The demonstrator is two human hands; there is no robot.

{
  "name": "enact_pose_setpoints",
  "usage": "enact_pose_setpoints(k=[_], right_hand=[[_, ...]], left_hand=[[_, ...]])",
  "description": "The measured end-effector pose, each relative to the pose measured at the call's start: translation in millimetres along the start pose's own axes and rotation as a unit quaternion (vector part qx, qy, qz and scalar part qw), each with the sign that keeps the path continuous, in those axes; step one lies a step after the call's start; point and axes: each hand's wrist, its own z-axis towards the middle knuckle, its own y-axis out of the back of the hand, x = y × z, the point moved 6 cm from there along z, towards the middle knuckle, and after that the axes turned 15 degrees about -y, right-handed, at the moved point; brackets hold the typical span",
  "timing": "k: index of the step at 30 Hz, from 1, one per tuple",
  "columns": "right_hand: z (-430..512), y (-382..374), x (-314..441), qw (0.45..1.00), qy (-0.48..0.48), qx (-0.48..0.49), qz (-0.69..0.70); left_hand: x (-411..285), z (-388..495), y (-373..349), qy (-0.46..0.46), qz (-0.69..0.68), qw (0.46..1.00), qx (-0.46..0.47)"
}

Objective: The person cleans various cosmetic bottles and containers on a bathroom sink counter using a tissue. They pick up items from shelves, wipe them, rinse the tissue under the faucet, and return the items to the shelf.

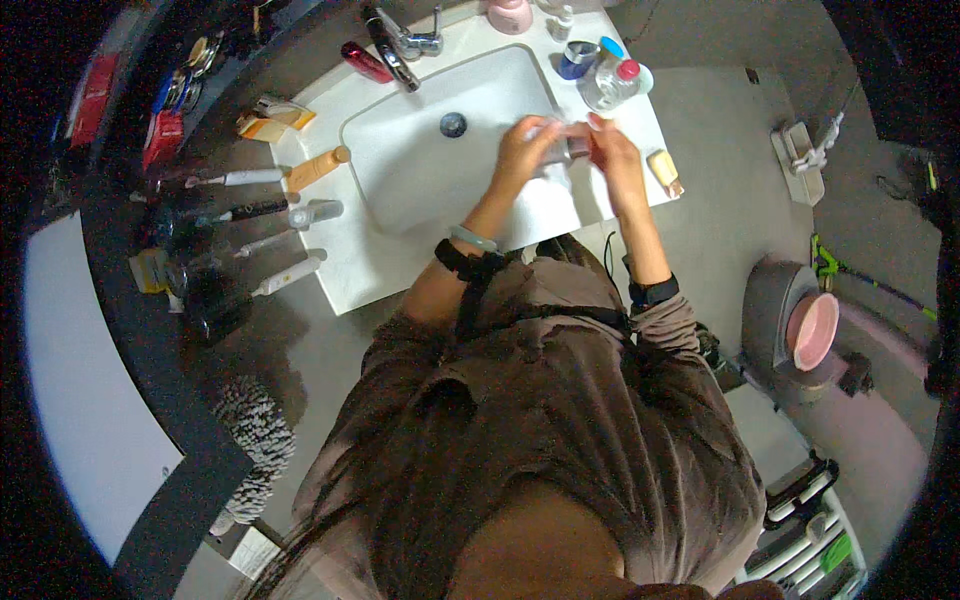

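My left hand (521,154) is closed around a small clear container (556,152), over the right rim of the white washbasin (420,172). My right hand (616,159) grips the container's dark pinkish end. Blur and my fingers hide its exact shape. Behind my right hand stand a clear bottle with a red cap (606,86) and a dark blue jar (577,61). To the right, a pale yellow bar (662,166), perhaps soap, lies by the counter's edge.
A chrome tap (409,45) rises behind the basin, beside a glossy red object (366,62). An orange tube (319,170) and a clear bottle (316,214) lie along the left edge. A pink basin (814,331) is at the right, over a grey container (765,315).
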Motion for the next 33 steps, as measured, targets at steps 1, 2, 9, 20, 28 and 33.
enact_pose_setpoints(k=[1,2,9,20,28,33], right_hand=[[8,24,-3,0.991,0.079,-0.104,0.004],[1,65,-7,0.950,0.129,-0.249,-0.138],[32,104,-99,0.847,0.064,-0.292,-0.439],[-38,-6,23,0.993,0.112,-0.019,-0.037],[-76,-56,109,0.980,0.190,0.000,0.062],[-78,-49,115,0.948,0.202,-0.045,-0.243]], left_hand=[[12,-4,13,0.064,-0.008,0.997,-0.029],[18,-6,19,0.077,-0.036,0.996,-0.037],[18,-8,32,0.162,-0.076,0.982,-0.060],[-30,-4,18,0.026,-0.034,0.992,-0.122],[-142,-9,13,-0.155,-0.022,0.984,-0.085],[-221,-37,0,-0.398,0.281,0.869,0.090]])
